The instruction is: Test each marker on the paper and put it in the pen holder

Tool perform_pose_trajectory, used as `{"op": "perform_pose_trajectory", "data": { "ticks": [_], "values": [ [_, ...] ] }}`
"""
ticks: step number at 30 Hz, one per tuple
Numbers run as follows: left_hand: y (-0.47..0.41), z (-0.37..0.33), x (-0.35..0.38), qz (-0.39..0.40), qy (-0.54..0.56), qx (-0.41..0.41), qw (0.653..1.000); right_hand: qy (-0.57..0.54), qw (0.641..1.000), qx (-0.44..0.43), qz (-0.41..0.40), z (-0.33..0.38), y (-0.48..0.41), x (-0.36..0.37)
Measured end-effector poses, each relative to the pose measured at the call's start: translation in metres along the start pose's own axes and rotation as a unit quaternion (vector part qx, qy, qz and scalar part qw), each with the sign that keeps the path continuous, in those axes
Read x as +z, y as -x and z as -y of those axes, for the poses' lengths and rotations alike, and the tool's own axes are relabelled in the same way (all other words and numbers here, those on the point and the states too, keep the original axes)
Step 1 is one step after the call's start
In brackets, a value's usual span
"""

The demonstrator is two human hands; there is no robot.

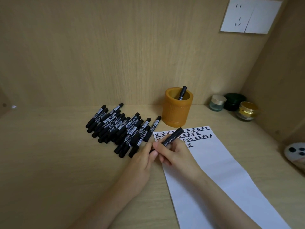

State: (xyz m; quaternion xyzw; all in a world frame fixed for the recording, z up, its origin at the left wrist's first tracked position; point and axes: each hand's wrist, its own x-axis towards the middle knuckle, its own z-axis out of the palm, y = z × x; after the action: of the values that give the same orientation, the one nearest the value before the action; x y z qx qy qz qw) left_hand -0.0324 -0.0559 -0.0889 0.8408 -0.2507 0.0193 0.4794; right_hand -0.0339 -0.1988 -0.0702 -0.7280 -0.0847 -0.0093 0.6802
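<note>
— Nearest the camera, what are the hands doing?

— The right hand (175, 153) has its fingers closed around a black marker (172, 137), barrel slanting up over the white paper (219, 176). The left hand (145, 156) curls beside it, pinching something small and dark, probably the cap; hard to tell.

— And the paper?

— Four rows of test characters (189, 135) fill its far end; most of the sheet is blank.

— How much remains?

— Plenty, it seems. A heap of markers (118, 128) lies just left of the paper. Farther back, the orange pen holder (177, 111) contains only one marker (182, 93).
</note>
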Motion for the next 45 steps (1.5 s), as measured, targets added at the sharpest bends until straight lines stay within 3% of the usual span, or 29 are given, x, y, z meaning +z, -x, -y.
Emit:
{"op": "perform_pose_trajectory", "data": {
  "ticks": [5, 11, 16, 19, 24, 33, 45],
  "values": [
    [0.001, 0.004, -0.004, 0.014, -0.032, 0.011, 0.999, -0.021, 1.0, -0.002, 0.012, 0.001, 0.003, 0.001],
    [0.003, 0.002, -0.006, 0.013, 0.007, 0.0, 1.0, -0.002, 1.0, -0.012, 0.02, 0.006, 0.008, -0.005],
    [0.003, -0.005, -0.005, -0.054, 0.05, -0.029, 0.997, -0.04, 0.989, 0.022, -0.14, 0.006, 0.003, -0.019],
    [0.004, -0.002, -0.007, -0.042, -0.008, -0.009, 0.999, -0.102, 0.968, 0.051, -0.224, 0.003, 0.001, -0.04],
    [0.007, 0.0, -0.002, 0.064, -0.122, -0.004, 0.99, -0.023, 0.974, 0.068, -0.216, -0.006, 0.007, -0.041],
    [0.007, -0.001, 0.0, 0.074, -0.152, -0.021, 0.985, 0.064, 0.97, 0.051, -0.229, -0.016, 0.007, -0.035],
    [0.007, -0.008, -0.001, 0.092, -0.166, -0.028, 0.981, 0.099, 0.969, 0.03, -0.223, -0.023, 0.004, -0.033]
  ]
}}
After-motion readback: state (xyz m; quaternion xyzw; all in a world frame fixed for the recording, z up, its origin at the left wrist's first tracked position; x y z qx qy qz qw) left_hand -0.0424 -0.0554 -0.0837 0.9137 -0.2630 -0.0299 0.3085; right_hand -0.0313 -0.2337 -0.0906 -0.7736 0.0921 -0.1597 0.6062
